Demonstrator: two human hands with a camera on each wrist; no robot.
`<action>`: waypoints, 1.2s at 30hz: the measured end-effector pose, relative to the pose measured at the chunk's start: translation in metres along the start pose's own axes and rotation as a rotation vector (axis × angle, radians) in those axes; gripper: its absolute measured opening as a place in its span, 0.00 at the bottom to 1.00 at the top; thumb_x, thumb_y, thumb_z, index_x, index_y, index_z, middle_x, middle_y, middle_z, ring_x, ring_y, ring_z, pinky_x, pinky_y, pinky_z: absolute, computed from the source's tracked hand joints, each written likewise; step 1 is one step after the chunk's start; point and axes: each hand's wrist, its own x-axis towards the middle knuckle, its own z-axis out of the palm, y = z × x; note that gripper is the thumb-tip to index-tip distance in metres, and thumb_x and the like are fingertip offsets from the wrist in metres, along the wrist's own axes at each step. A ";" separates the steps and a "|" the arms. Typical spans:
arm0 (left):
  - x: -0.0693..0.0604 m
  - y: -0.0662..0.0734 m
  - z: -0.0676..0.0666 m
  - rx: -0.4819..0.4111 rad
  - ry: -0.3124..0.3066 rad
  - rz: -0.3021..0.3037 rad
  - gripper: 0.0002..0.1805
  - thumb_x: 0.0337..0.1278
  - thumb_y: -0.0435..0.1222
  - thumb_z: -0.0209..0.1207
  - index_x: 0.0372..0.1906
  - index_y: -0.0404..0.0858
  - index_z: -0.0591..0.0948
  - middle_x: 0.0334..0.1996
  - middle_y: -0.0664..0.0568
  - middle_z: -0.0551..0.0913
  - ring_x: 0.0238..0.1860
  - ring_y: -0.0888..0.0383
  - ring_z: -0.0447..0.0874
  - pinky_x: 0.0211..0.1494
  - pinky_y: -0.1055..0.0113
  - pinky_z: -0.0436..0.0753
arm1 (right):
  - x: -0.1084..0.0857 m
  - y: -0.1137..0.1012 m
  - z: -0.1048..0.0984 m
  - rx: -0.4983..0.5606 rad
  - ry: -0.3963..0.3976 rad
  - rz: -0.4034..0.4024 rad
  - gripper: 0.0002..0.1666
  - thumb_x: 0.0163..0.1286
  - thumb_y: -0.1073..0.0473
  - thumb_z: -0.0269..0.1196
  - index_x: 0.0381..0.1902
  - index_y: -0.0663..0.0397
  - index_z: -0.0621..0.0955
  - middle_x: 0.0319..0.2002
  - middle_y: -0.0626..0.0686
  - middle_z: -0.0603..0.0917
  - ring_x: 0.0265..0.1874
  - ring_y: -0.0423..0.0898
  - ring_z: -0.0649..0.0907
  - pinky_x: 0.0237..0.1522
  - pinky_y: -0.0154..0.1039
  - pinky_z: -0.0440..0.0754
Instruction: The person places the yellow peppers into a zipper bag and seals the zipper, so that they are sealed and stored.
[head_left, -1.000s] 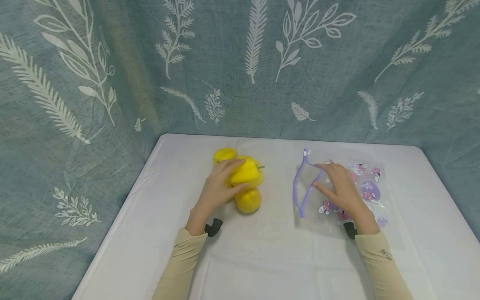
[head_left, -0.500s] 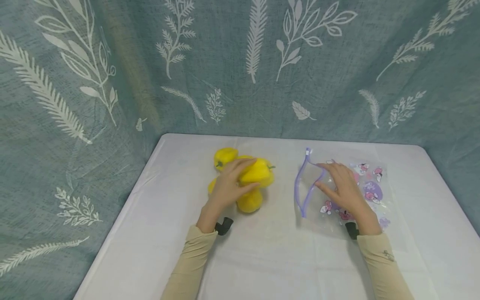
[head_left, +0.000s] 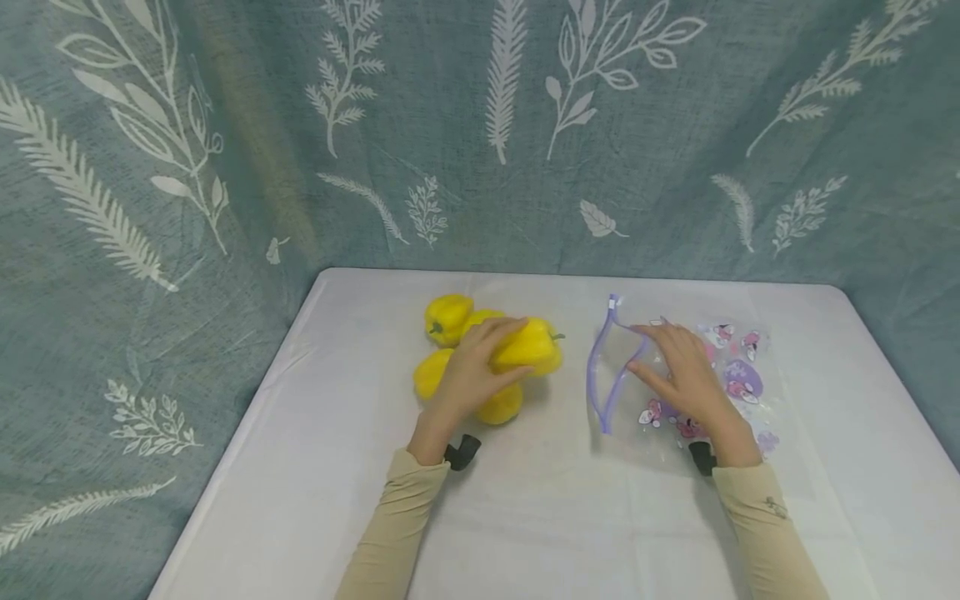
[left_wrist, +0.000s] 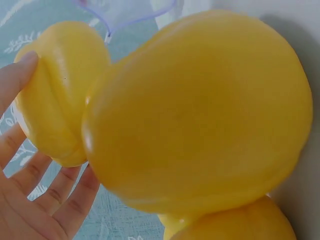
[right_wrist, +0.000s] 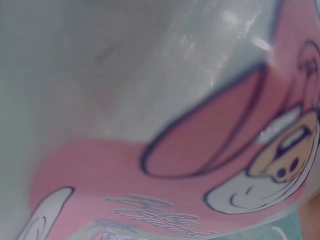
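Note:
My left hand (head_left: 476,367) holds a yellow bell pepper (head_left: 536,346) between thumb and fingers, its green stem pointing right. In the left wrist view, the thumb lies on one side of this pepper (left_wrist: 65,90) and the fingers on the other. A clear zip bag (head_left: 742,383) with pink and purple cartoon prints lies to the right. My right hand (head_left: 686,375) rests over it and grips the upper edge of its mouth between thumb and fingers. The purple zip rim (head_left: 592,371) gapes toward the peppers. Bag print fills the right wrist view, hiding the fingers.
More yellow peppers sit around the left hand: one at the back (head_left: 447,318), one at the left (head_left: 431,375) and one in front (head_left: 501,406), partly covered by the hand. A white cloth covers the table (head_left: 555,517). A green leaf-patterned curtain (head_left: 450,125) hangs behind.
My left hand has moved to the right with the pepper, away from the other peppers and closer to the bag mouth. The right hand and bag have stayed almost still.

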 end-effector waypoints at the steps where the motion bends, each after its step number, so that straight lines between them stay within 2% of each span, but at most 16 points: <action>1: 0.001 0.001 0.001 0.003 -0.004 0.003 0.33 0.50 0.49 0.64 0.64 0.52 0.69 0.59 0.56 0.71 0.62 0.57 0.66 0.66 0.58 0.68 | 0.000 0.000 0.000 -0.001 0.000 0.000 0.32 0.60 0.49 0.64 0.61 0.49 0.70 0.57 0.56 0.73 0.62 0.63 0.64 0.62 0.61 0.56; 9: 0.007 0.009 0.007 0.056 -0.018 0.028 0.33 0.51 0.50 0.64 0.64 0.52 0.70 0.59 0.56 0.72 0.60 0.56 0.68 0.63 0.55 0.71 | -0.001 -0.001 -0.001 0.005 0.000 0.006 0.32 0.60 0.49 0.64 0.61 0.49 0.70 0.57 0.56 0.74 0.62 0.63 0.65 0.62 0.61 0.56; 14: 0.010 0.013 0.013 0.069 -0.061 0.000 0.33 0.51 0.52 0.62 0.64 0.55 0.68 0.61 0.58 0.70 0.61 0.57 0.66 0.62 0.55 0.71 | -0.001 -0.002 -0.001 0.011 -0.006 0.013 0.32 0.61 0.49 0.63 0.61 0.49 0.70 0.58 0.56 0.73 0.62 0.63 0.64 0.63 0.61 0.56; 18: 0.012 0.015 0.017 0.084 -0.092 0.005 0.33 0.53 0.54 0.60 0.65 0.56 0.67 0.62 0.58 0.68 0.61 0.58 0.65 0.63 0.57 0.71 | -0.001 -0.004 -0.001 0.005 -0.010 0.024 0.31 0.61 0.49 0.63 0.61 0.48 0.70 0.58 0.55 0.73 0.62 0.63 0.64 0.63 0.61 0.56; 27: 0.015 0.019 0.027 0.118 -0.087 0.056 0.34 0.52 0.52 0.61 0.65 0.53 0.67 0.60 0.57 0.70 0.57 0.59 0.68 0.61 0.64 0.72 | 0.000 -0.006 -0.001 0.000 -0.026 0.040 0.32 0.61 0.48 0.63 0.62 0.48 0.69 0.59 0.55 0.73 0.64 0.62 0.63 0.64 0.61 0.54; 36: 0.021 0.021 0.035 0.114 -0.097 0.054 0.33 0.52 0.52 0.62 0.64 0.52 0.69 0.60 0.56 0.71 0.57 0.58 0.69 0.60 0.64 0.71 | 0.002 -0.007 -0.003 -0.004 -0.028 0.046 0.31 0.62 0.48 0.62 0.62 0.47 0.69 0.59 0.55 0.72 0.63 0.62 0.63 0.64 0.62 0.55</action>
